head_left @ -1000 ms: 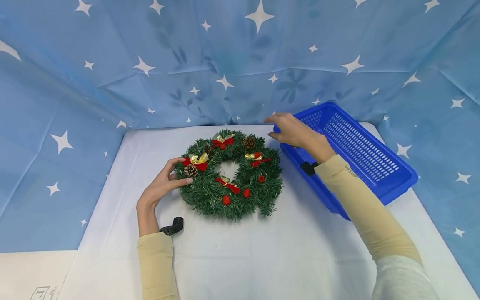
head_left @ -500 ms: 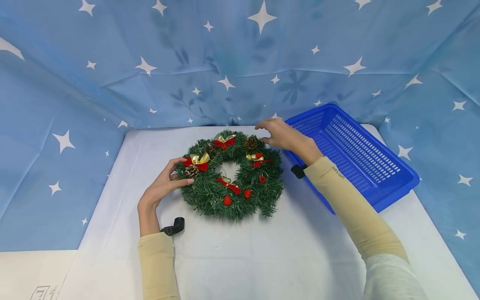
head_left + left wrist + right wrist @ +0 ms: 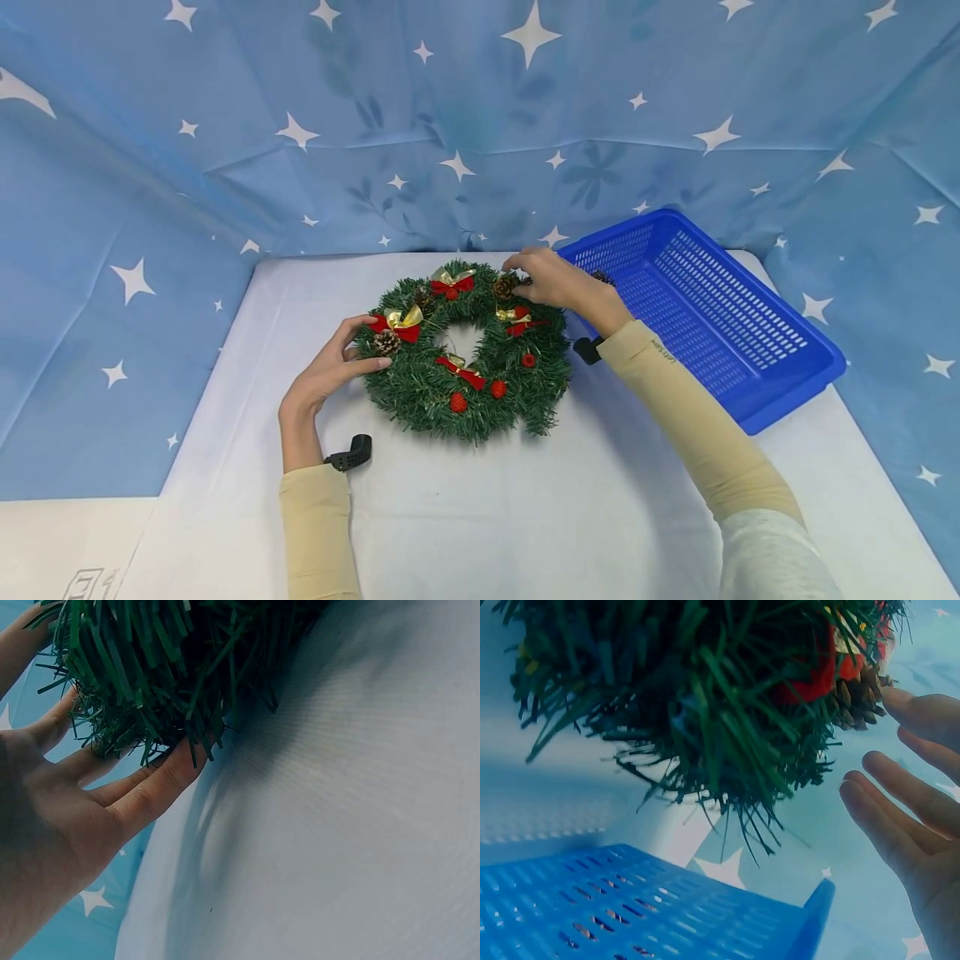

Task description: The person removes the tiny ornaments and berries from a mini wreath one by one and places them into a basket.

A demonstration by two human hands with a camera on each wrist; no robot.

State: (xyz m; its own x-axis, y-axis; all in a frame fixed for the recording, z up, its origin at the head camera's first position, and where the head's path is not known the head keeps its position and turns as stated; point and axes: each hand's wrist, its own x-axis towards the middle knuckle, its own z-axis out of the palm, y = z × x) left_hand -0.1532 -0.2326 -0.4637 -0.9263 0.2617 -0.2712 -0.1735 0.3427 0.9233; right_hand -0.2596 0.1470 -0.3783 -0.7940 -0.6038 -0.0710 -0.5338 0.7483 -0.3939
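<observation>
A green Christmas wreath (image 3: 468, 408) lies on the white-covered table, decorated with red and gold bows (image 3: 465, 372), red berries (image 3: 458, 403) and pine cones. My left hand (image 3: 324, 379) holds its left edge, with the thumb near the left pine cone (image 3: 387, 342); in the left wrist view the fingers (image 3: 161, 787) reach in under the greenery. At the upper right of the wreath hovers my right hand (image 3: 557, 282), fingers spread around the far-side pine cone (image 3: 504, 288). In the right wrist view one fingertip comes right up to that cone (image 3: 859, 701).
A blue plastic basket (image 3: 795, 379) with slotted walls stands to the right, behind the right forearm. A small brown pine cone (image 3: 602, 277) shows in it beside the right hand. Blue star-patterned cloth (image 3: 457, 200) hangs behind the table.
My right hand has moved left from over the basket's edge to the wreath's upper right pine cone. The left hand keeps its hold, and the wreath stays in place.
</observation>
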